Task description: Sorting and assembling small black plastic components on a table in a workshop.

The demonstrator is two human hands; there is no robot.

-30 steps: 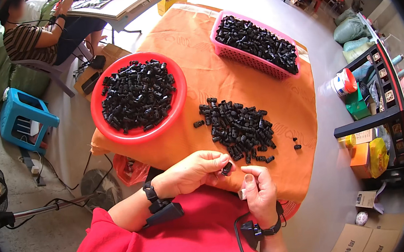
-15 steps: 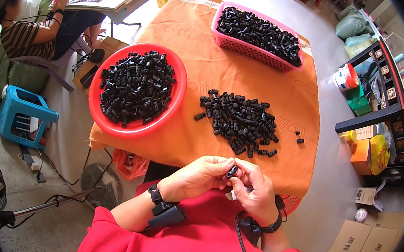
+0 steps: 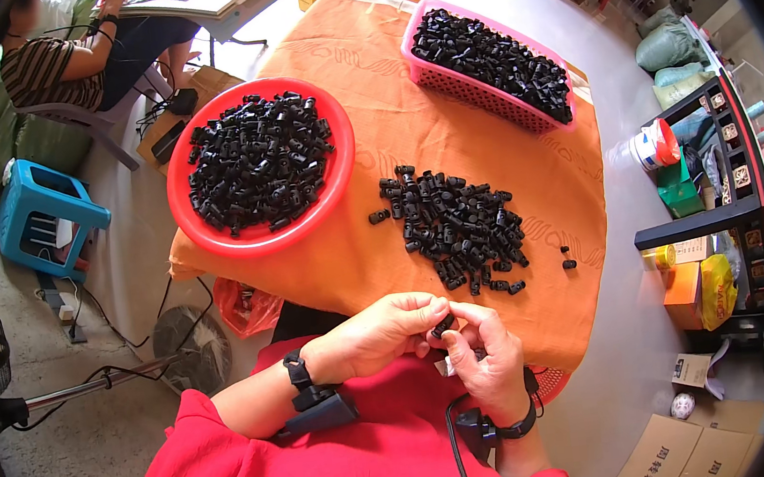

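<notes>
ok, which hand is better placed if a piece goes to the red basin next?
Probably the left hand: it's nearer the red basin, which stands on the left, and is at the black piece. The right hand is at the piece too, but farther from the basin.

This 1 view comes from the left of 2 wide fisheye cameras on the person's head. It looks down and forward across the counter (image 3: 372,112), with the left grip (image 3: 383,332) and the right grip (image 3: 491,355) quite near, straight edges bending toward the rim.
</notes>
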